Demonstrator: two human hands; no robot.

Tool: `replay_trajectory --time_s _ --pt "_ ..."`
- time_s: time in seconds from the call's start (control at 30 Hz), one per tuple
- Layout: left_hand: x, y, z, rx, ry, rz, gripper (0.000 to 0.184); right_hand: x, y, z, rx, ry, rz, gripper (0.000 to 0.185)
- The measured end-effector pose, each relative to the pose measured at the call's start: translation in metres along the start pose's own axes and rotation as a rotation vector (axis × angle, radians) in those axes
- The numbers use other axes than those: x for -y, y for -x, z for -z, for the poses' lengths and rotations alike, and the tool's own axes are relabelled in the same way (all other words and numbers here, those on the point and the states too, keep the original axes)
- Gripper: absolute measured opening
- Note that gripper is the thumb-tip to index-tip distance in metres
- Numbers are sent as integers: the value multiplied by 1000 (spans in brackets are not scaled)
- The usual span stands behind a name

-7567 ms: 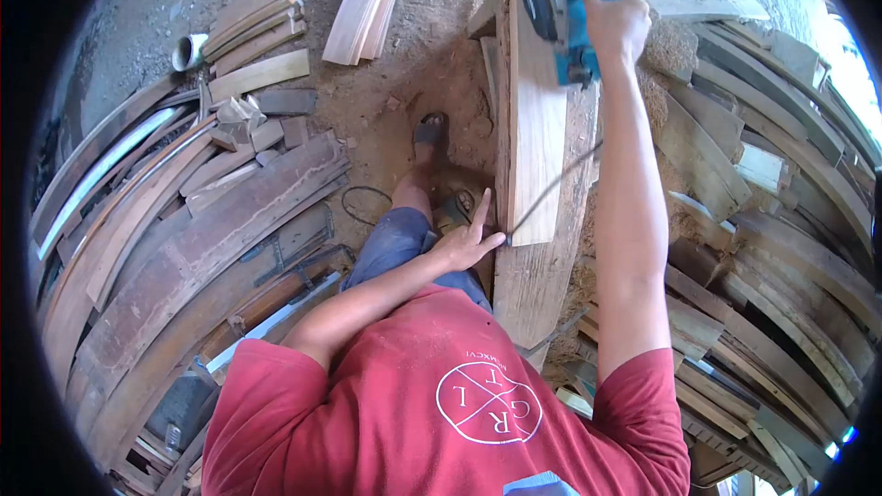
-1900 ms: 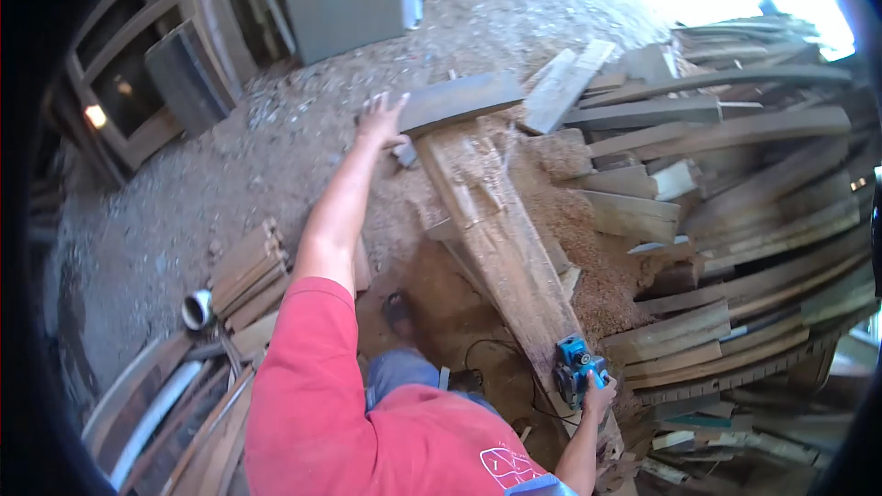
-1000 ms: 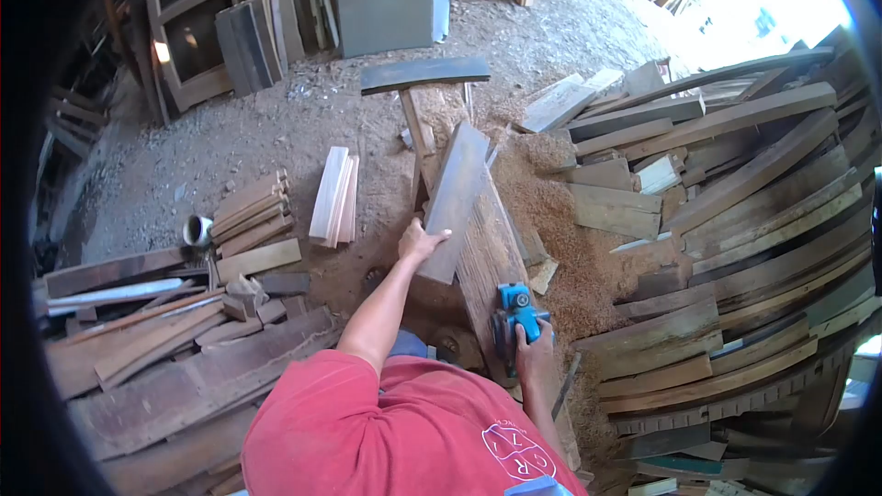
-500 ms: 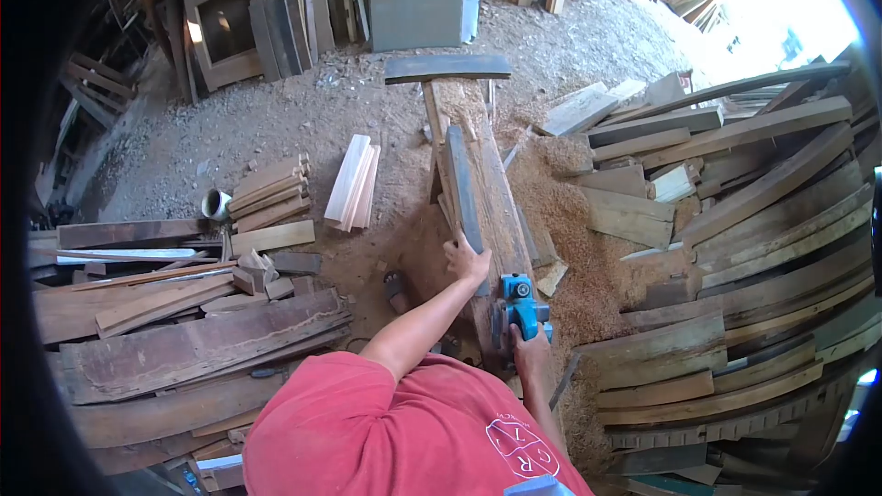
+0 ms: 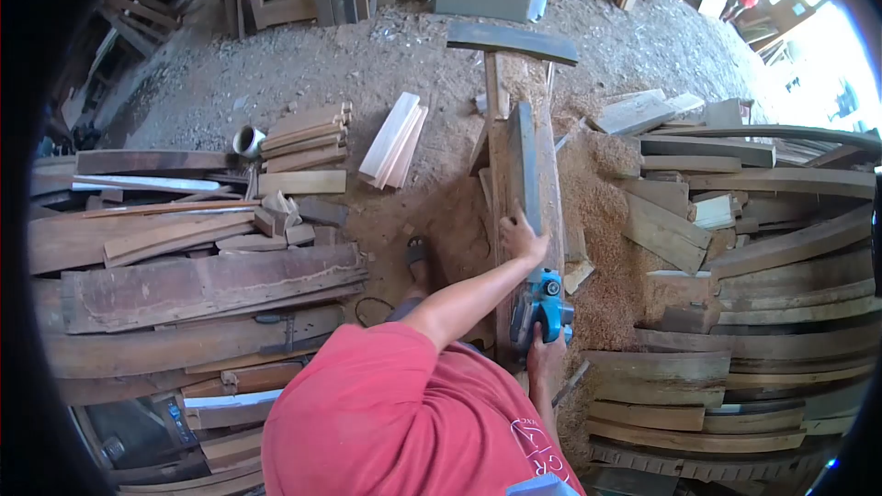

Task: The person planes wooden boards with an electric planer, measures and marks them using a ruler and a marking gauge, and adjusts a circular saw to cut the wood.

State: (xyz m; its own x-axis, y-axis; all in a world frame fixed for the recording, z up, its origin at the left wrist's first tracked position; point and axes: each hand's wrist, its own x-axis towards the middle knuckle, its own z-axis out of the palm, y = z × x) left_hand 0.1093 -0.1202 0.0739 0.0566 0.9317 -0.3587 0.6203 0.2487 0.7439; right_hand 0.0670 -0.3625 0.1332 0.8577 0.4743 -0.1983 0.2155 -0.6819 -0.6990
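Power planer (image 5: pixel 549 312), one, blue and black, gripped by the right hand (image 5: pixel 546 351); one long grey board (image 5: pixel 524 161) under the left hand (image 5: pixel 525 241), whose grip I cannot tell.

The wooden beam (image 5: pixel 549 174) carries a grey board (image 5: pixel 524 161) and shavings (image 5: pixel 524 78).

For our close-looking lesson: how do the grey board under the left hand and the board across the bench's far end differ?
The grey board runs lengthwise along the bench; the far board lies crosswise. The left hand is on the grey board, while neither hand touches the far board. Both look greyish.
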Motion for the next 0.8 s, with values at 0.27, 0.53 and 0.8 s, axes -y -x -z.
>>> replay_trajectory --time_s 0.27,0.53,0.8 --pt "13 22 4 53 -67 0 120 14 6 2 -63 -8 6 42" --pt "-29 -79 6 124 -54 92 120 -9 -2 -5 -5 -5 -53 35" --pt "-12 -114 41 223 -42 -73 98 33 3 35 -70 -126 226 37"
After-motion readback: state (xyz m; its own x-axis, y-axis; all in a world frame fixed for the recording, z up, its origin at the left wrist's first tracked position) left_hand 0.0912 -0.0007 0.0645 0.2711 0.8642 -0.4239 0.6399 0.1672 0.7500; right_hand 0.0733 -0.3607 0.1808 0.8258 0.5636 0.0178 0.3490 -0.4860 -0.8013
